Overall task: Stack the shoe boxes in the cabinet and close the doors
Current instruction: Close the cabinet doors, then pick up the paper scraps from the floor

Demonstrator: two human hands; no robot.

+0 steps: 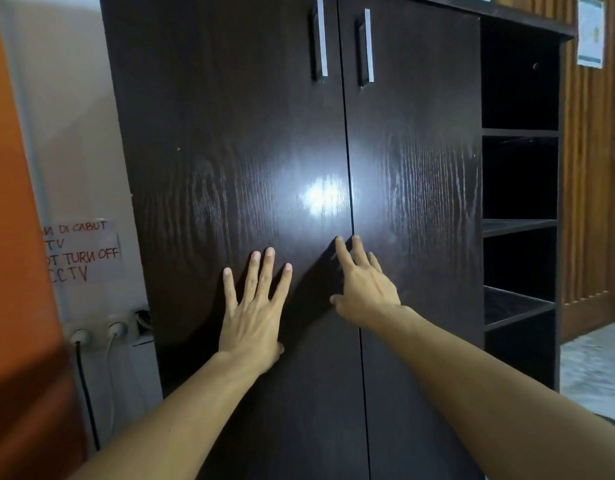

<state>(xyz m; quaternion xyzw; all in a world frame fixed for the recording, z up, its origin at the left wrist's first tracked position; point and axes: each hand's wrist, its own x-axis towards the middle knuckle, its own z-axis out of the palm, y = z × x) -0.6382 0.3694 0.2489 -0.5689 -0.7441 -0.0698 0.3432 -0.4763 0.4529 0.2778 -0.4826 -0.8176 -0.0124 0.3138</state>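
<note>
The dark brown cabinet fills the view, and both of its doors stand closed, meeting at a thin centre seam. My left hand (256, 306) lies flat with spread fingers on the left door (230, 150). My right hand (363, 285) presses with straight fingers at the seam, its fingertips spanning the edge of the right door (417, 150). Two silver handles (320, 38) sit high up on either side of the seam. No shoe boxes are visible; the closed doors hide the inside.
Open dark shelves (519, 223) adjoin the cabinet on the right, with a wooden door (593, 168) beyond. On the left wall hang a handwritten paper sign (82, 251) and plugged sockets (98, 332). An orange surface (18, 271) edges the far left.
</note>
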